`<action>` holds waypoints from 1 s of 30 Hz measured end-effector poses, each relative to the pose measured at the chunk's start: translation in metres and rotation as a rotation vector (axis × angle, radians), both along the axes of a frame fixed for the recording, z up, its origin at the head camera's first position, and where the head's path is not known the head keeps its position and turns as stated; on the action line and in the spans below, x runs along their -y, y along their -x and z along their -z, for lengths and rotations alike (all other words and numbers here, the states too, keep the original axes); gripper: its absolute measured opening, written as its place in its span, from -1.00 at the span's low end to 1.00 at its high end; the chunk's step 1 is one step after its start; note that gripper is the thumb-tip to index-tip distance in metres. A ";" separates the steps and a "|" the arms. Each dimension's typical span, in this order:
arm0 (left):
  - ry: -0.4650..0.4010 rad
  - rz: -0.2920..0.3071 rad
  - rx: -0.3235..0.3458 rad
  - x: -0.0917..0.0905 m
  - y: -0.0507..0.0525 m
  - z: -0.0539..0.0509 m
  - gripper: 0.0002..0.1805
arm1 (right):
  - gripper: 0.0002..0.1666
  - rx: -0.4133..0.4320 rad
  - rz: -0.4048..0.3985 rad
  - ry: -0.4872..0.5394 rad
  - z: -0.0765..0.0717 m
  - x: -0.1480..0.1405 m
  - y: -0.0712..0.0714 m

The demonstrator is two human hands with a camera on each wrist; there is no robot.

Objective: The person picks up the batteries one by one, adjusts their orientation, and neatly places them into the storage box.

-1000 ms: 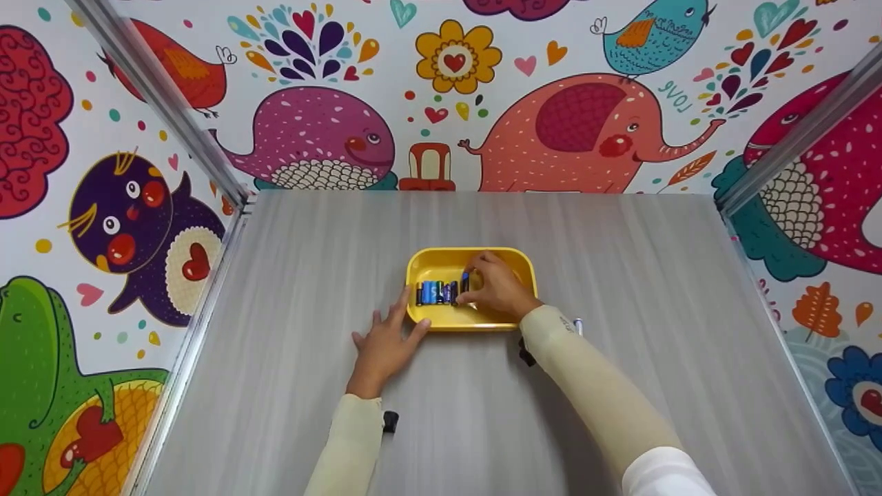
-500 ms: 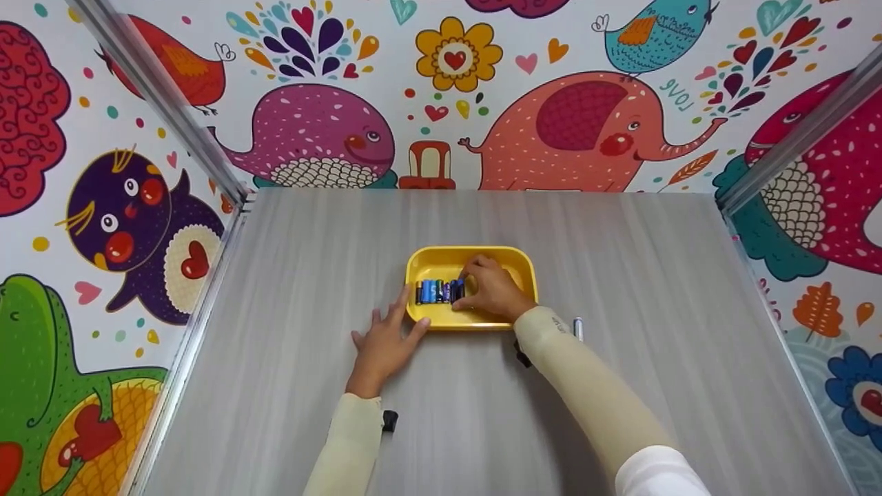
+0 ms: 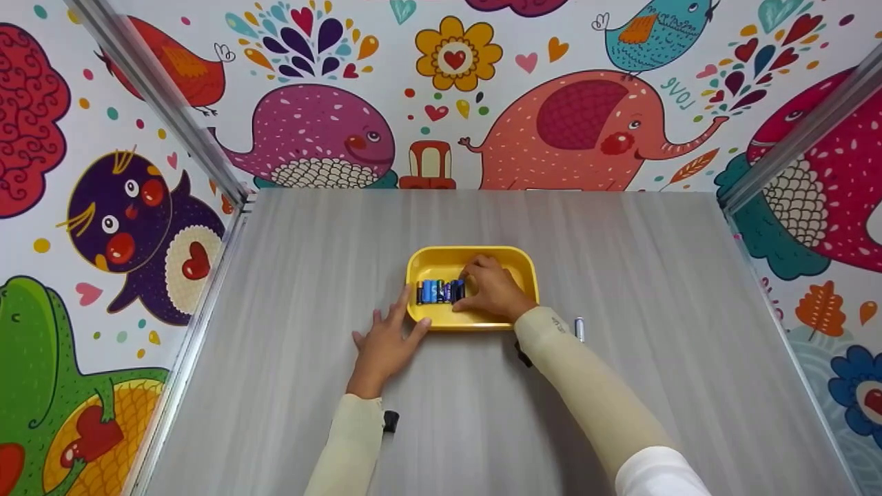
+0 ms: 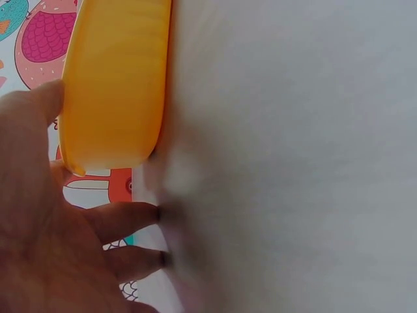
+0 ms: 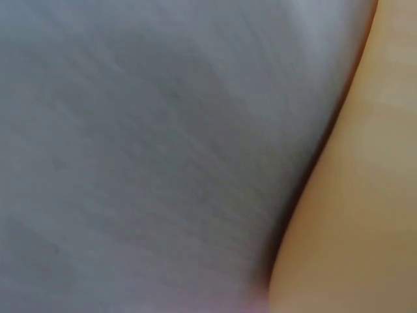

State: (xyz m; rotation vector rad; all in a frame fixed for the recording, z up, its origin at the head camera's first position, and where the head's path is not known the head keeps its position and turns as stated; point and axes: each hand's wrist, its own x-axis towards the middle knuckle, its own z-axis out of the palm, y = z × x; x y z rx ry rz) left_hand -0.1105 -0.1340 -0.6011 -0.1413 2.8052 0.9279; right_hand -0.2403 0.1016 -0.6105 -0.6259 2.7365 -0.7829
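A yellow tray (image 3: 475, 326) stands on the table, with a row of several small batteries (image 3: 434, 291) lying side by side in its left half. Inside the tray, my right hand (image 3: 495, 288) pinches a dark blue battery (image 3: 461, 290) at the row's right end, between thumb and fingers. My left hand (image 3: 386, 346) touches the tray's front left corner with spread fingers. In the left wrist view, the left thumb lies against the rim of the tray (image 4: 120, 85). The right wrist view shows only the tray's outer wall (image 5: 365, 208) and blurred tabletop; the right hand is out of that view.
A lone silvery battery (image 3: 579, 328) lies on the table right of the tray, beside the right forearm. The grey table (image 3: 310, 248) is bounded by walls printed with cartoon animals and by metal rails (image 3: 182, 365).
My right hand has moved slightly left, bringing the dark blue battery up against the row's right end. In the last half second it has barely moved. The left hand has stayed in place.
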 end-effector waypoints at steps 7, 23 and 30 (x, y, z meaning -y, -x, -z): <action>-0.008 0.001 0.017 -0.004 0.000 0.002 -0.10 | -0.24 0.048 0.037 0.024 -0.003 -0.004 -0.002; -0.033 -0.003 0.012 -0.004 0.000 0.004 -0.11 | -0.11 -0.151 0.049 0.114 -0.089 -0.103 -0.005; -0.034 -0.005 -0.007 0.000 -0.001 0.000 -0.11 | -0.15 -0.212 0.040 0.055 -0.090 -0.160 -0.022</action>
